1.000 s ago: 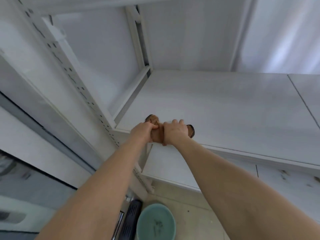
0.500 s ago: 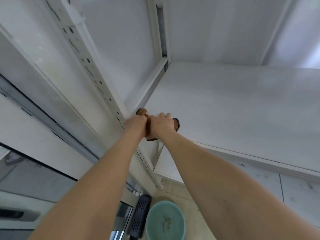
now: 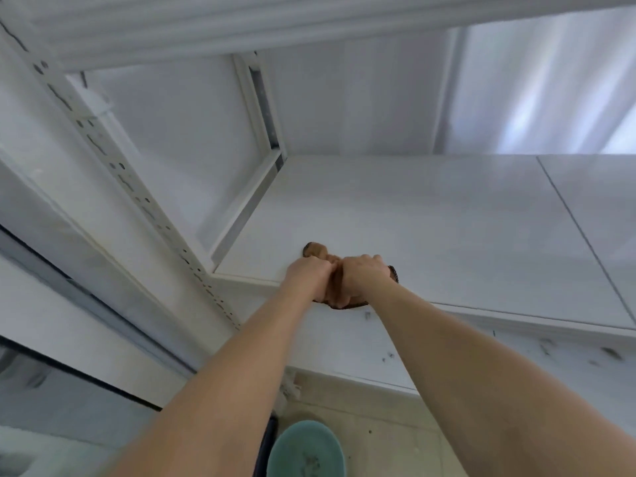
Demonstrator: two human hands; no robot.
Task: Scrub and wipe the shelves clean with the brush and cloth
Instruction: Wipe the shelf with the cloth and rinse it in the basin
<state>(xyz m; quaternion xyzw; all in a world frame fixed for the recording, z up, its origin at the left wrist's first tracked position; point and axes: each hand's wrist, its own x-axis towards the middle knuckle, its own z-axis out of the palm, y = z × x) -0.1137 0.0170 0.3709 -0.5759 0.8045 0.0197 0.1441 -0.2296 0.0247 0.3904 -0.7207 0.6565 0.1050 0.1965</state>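
Seen from your head camera, your hands meet at the front edge of the white shelf. Your left hand and right hand sit knuckle to knuckle, each with its fingers curled round the brown brush, which lies on the shelf board beneath them. A rounded brown end pokes out beyond your left hand. A dark, dotted rim shows past your right hand and under both. Left of your left hand stands a perforated white post. Below your forearms are a scuffed lower shelf and a teal basin.
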